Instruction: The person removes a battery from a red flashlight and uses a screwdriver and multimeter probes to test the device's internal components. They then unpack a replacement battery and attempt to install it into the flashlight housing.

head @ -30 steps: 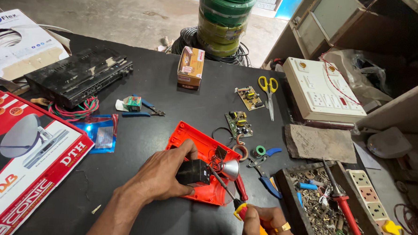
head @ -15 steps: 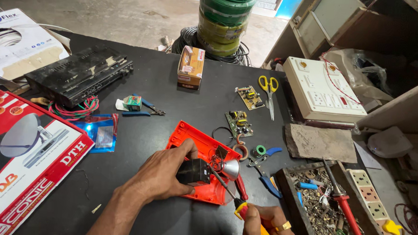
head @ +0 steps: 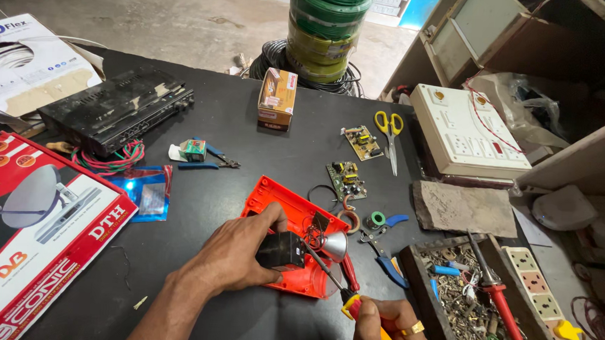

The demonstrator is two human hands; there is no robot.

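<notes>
Left hand (head: 234, 255) clamped on black block (head: 282, 251) over red casing (head: 293, 234); right hand (head: 387, 327) closed around yellow-handled screwdriver (head: 357, 308) — tip just beside the block.

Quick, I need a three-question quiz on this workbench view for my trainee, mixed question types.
1. True or false: the left hand steadies a small black block over the orange casing.
2. Which tool does the right hand hold? A. yellow-handled scissors B. yellow-handled screwdriver C. blue-handled pliers
3. Fill in: the scissors lie between a small circuit board and a white ____.

Key:
1. True.
2. B: the yellow-handled screwdriver, its tip reaching toward the block and the silver reflector.
3. Switchboard.
</notes>
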